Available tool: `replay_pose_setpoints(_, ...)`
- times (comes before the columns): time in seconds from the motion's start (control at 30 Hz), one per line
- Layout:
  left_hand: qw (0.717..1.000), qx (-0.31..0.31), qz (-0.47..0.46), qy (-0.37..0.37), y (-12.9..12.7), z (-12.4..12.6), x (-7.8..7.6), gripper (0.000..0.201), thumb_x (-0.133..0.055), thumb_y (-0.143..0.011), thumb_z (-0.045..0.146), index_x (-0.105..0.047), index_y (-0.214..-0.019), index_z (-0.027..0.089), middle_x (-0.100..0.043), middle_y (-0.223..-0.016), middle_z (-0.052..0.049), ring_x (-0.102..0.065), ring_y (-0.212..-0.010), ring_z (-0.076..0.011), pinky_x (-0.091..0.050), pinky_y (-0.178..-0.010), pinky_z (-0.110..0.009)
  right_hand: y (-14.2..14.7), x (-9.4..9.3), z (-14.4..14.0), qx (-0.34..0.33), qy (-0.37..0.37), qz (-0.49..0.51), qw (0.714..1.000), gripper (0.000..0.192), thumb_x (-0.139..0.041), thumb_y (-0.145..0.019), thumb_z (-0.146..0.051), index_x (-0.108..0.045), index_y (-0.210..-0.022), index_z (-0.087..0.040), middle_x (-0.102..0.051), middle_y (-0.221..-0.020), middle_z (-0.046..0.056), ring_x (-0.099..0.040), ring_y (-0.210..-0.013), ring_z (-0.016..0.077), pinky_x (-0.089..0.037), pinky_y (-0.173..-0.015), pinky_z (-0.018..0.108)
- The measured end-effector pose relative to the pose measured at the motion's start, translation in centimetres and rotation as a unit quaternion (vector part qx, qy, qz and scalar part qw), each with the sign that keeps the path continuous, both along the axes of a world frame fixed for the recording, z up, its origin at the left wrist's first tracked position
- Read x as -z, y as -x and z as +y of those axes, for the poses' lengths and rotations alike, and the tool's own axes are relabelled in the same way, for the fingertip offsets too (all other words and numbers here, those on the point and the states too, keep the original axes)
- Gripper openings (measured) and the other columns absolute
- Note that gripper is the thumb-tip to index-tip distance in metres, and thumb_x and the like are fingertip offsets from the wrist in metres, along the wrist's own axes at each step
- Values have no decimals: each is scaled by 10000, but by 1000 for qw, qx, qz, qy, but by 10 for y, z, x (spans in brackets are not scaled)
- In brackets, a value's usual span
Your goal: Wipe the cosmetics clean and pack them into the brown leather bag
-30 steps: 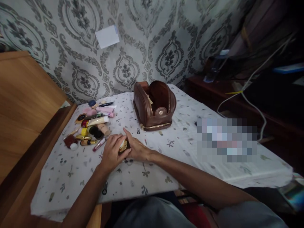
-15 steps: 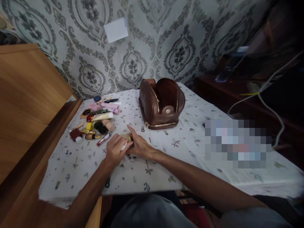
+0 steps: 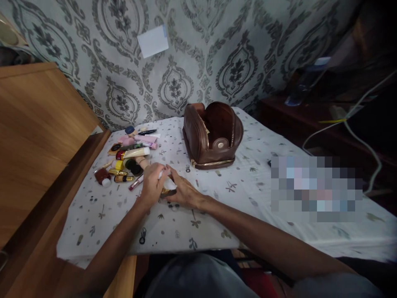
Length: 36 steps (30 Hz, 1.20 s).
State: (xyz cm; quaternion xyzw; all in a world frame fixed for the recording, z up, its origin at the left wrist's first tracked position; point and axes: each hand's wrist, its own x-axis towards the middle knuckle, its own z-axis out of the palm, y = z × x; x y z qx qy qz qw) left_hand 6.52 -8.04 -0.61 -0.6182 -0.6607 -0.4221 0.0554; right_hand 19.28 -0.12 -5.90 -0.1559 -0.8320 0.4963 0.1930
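Note:
My left hand (image 3: 151, 184) pinches a crumpled white wipe (image 3: 169, 183) over a small gold-and-dark container (image 3: 167, 192). My right hand (image 3: 185, 191) is curled around the container's far side, its thumb and fingers closed on it. Most of the container is hidden by the wipe and the fingers, so its exact kind does not show. Just left of my hands lies a lip gloss tube (image 3: 135, 182). Beyond them stands a brown leather cosmetic bag (image 3: 214, 153), unzipped, with its top gaping.
Several cosmetics cluster at the table's left, among them a cream tube (image 3: 136, 153), a dark red bottle (image 3: 101, 176) and a pink tube (image 3: 145, 140). A wooden panel (image 3: 40, 124) borders that side. Right of the bag is a blurred-out patch (image 3: 316, 188); a white cable (image 3: 374, 155) hangs beyond.
My left hand has shifted slightly up and across the container, and more of the white wipe now shows between my hands. My right hand keeps its hold. The view has turned slightly.

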Motion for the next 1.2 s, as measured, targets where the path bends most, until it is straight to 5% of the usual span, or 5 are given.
replay_pose_setpoints(0.17,986,67,115,102,-1,-17,6,231,-492,-955,368,-625,-1000,185,-591,-966,-74,-542,-945,-238,-448,-861,-381,-1,-2,2,-12,14,-8,1000,1094,-759,-725,-310,-78,-1569,-168,-517,-1390,209,-576,-1186,331,-467,-959,482)
replay_pose_setpoints(0.37,984,18,41,175,-15,-33,4,343,-491,-962,328,-540,-1276,197,-455,-1356,-143,-476,-1271,-273,-430,-1031,-414,0,-4,2,-8,19,-27,999,1156,-780,-693,-277,-40,-1575,-170,-572,-1310,184,-609,-1111,311,-478,-922,452)
replay_pose_setpoints(0.6,983,38,-13,179,-6,-35,-4,305,-396,-964,221,-624,-1165,219,-534,-1290,-96,-537,-1228,-232,-447,-1040,-404,1,-4,1,-11,30,-10,999,1185,-813,-680,-338,-51,-1573,-178,-583,-1287,160,-581,-1139,296,-440,-982,455)
replay_pose_setpoints(0.9,984,82,39,151,-6,-36,-1,621,-389,-797,46,-468,-1397,181,-518,-1432,-119,-479,-1339,-234,-385,-1137,-435,0,-6,1,-4,17,-20,1000,1154,-774,-691,-273,-32,-1570,-176,-620,-1172,120,-604,-1032,264,-469,-910,423)
replay_pose_setpoints(1.2,968,20,193,157,-24,-31,4,357,-424,-981,255,-508,-1310,147,-606,-1243,-153,-572,-1174,-282,-495,-1003,-449,3,7,5,-9,16,10,1000,1127,-738,-693,-216,-24,-1565,-179,-588,-1258,148,-613,-1062,264,-481,-928,429)
